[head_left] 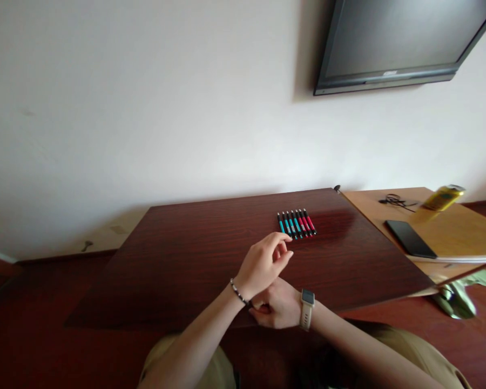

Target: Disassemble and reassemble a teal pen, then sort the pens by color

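Observation:
My left hand (264, 263) hovers over the front of the dark brown table (178, 259), fingers loosely curled, with a gap between thumb and fingertips and nothing in them. Around its wrist is a dark beaded bracelet (238, 292). My right hand (278, 306) crosses beneath, its fingers closed at the lower end of the bracelet; the exact grip is partly hidden. A pale-strapped watch (306, 309) is on my right wrist. Just beyond my left fingertips, several pens (296, 223) lie side by side in a neat row, turquoise ones left and pink ones right.
To the right, a lighter wooden table (461, 232) holds a black phone (410, 239), a coiled black cable (396, 200) and a yellow can (443, 198). A television (392, 43) hangs on the white wall. Greenish, shiny items (456, 300) are below the lighter table.

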Tool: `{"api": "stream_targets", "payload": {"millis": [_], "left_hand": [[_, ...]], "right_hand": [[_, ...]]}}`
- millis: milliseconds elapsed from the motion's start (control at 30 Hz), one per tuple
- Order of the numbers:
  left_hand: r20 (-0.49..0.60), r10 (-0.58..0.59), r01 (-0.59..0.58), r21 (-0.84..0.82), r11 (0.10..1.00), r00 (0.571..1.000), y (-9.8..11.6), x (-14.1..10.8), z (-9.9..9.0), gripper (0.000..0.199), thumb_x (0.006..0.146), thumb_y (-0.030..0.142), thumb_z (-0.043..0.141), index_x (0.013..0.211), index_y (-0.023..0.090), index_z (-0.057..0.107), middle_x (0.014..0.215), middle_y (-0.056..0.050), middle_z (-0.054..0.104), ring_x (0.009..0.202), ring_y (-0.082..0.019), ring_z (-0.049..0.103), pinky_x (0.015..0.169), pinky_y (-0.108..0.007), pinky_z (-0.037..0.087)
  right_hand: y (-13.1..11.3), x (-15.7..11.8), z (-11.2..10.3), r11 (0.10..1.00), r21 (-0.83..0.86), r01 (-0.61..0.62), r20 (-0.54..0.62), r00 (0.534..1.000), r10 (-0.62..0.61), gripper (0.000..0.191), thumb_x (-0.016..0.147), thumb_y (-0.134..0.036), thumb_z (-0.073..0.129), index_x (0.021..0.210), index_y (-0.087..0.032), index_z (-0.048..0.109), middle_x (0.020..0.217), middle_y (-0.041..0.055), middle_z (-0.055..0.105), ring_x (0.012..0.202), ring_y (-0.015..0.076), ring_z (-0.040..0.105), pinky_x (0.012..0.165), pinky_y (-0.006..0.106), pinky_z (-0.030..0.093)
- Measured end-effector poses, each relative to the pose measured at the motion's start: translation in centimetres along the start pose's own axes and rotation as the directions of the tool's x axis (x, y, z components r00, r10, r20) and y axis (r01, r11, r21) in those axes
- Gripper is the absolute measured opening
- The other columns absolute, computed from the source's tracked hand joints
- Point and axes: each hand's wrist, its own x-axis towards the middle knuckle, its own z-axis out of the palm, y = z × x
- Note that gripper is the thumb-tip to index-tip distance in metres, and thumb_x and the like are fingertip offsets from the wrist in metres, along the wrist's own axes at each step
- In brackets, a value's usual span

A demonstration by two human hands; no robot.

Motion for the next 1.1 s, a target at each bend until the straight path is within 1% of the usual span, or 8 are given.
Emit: {"api": "stream_targets", "payload": {"millis": [100, 200, 300, 400, 667, 800, 900, 1100], "left_hand": [[0.078, -0.129, 0.113, 0.188, 0.976, 0.988, -5.8, 1.6, 2.8, 0.033, 0.091, 0.024, 0.074, 0.122, 0.022, 0.062, 0.107, -0.004, 0.069, 0.078, -0.014, 0.065, 0.078, -0.028, 0.056], [0.102, -0.167, 0.122, 0.348, 0.929, 0.981, -8.6, 4.0, 4.5, 0.047, 0.089, 0.032, 0.078, 0.130, 0.020, 0.061, 0.117, -0.009, 0.067, 0.098, -0.020, 0.069, 0.092, -0.032, 0.056], [0.129, -0.300, 0.211, 0.461, 0.862, 0.945, -9.5, 6.7, 5.6, 0.035, 0.097, 0.041, 0.067, 0.126, 0.022, 0.066, 0.113, -0.009, 0.068, 0.099, -0.021, 0.070, 0.095, -0.032, 0.055], [0.098, -0.416, 0.306, 0.531, 0.790, 0.904, -9.6, 8.4, 6.7, 0.025, 0.104, 0.035, 0.050, 0.113, 0.022, 0.070, 0.112, -0.010, 0.070, 0.100, -0.023, 0.072, 0.092, -0.034, 0.055], [-0.023, -0.515, 0.409, 0.640, 0.651, 0.857, -9.8, 9.2, 7.1, 0.033, 0.091, 0.014, 0.057, 0.124, 0.013, 0.060, 0.115, -0.020, 0.072, 0.103, -0.030, 0.074, 0.088, -0.038, 0.056], [-0.133, -0.532, 0.466, 0.685, 0.560, 0.836, -11.5, 7.3, 2.3, 0.023, 0.095, 0.016, 0.054, 0.116, 0.012, 0.061, 0.113, -0.019, 0.072, 0.104, -0.029, 0.074, 0.087, -0.034, 0.056], [-0.259, -0.535, 0.535, 0.708, 0.461, 0.804, -14.0, 4.3, -4.6, 0.020, 0.099, 0.020, 0.048, 0.113, 0.013, 0.062, 0.117, -0.019, 0.070, 0.107, -0.029, 0.072, 0.090, -0.036, 0.055], [-0.515, -0.559, 0.704, 0.685, 0.187, 0.650, -18.9, -4.1, -19.0, 0.021, 0.099, 0.022, 0.048, 0.108, 0.011, 0.064, 0.114, -0.021, 0.068, 0.103, -0.034, 0.070, 0.086, -0.042, 0.054]], "right_hand": [[0.2, 0.1, 0.0, 1.000, 0.025, -0.003, 0.023, 1.000, 0.002, 0.037, 0.086, -0.025, 0.065, 0.059, -0.020, 0.040, 0.056, -0.0059, 0.045, 0.054, 0.0102, 0.030, 0.057, 0.028, 0.023], [0.3, 0.0, 0.0, 0.999, 0.035, 0.012, 0.034, 0.999, -0.013, 0.037, 0.087, -0.025, 0.064, 0.061, -0.020, 0.039, 0.058, -0.0059, 0.044, 0.056, 0.0105, 0.031, 0.058, 0.027, 0.023], [0.4, -0.1, 0.0, 0.999, 0.046, 0.024, 0.029, 0.999, -0.025, 0.037, 0.087, -0.026, 0.064, 0.061, -0.020, 0.038, 0.059, -0.0061, 0.042, 0.057, 0.0109, 0.031, 0.058, 0.027, 0.022], [0.5, -0.1, 0.1, 0.998, 0.054, 0.024, 0.024, 0.999, -0.026, 0.037, 0.088, -0.027, 0.063, 0.062, -0.020, 0.037, 0.059, -0.0060, 0.042, 0.057, 0.0109, 0.031, 0.057, 0.027, 0.022], [0.4, -0.1, 0.0, 0.997, 0.068, 0.024, 0.024, 0.999, -0.026, 0.039, 0.086, -0.025, 0.065, 0.061, -0.020, 0.035, 0.059, -0.0059, 0.042, 0.057, 0.0109, 0.031, 0.057, 0.028, 0.021], [0.1, -0.1, -0.3, 0.998, 0.064, 0.018, 0.040, 0.999, -0.021, 0.040, 0.088, -0.024, 0.064, 0.061, -0.020, 0.035, 0.060, -0.0054, 0.044, 0.057, 0.0111, 0.033, 0.058, 0.028, 0.022], [0.0, -0.2, -0.4, 0.998, 0.067, 0.016, 0.041, 0.999, -0.019, 0.041, 0.089, -0.024, 0.063, 0.061, -0.021, 0.034, 0.060, -0.0053, 0.043, 0.057, 0.0113, 0.033, 0.059, 0.028, 0.023], [-0.1, -0.1, -0.3, 0.997, 0.077, 0.015, 0.041, 0.999, -0.019, 0.042, 0.093, -0.026, 0.061, 0.062, -0.021, 0.033, 0.060, -0.0050, 0.043, 0.057, 0.0115, 0.034, 0.060, 0.028, 0.024]]}}
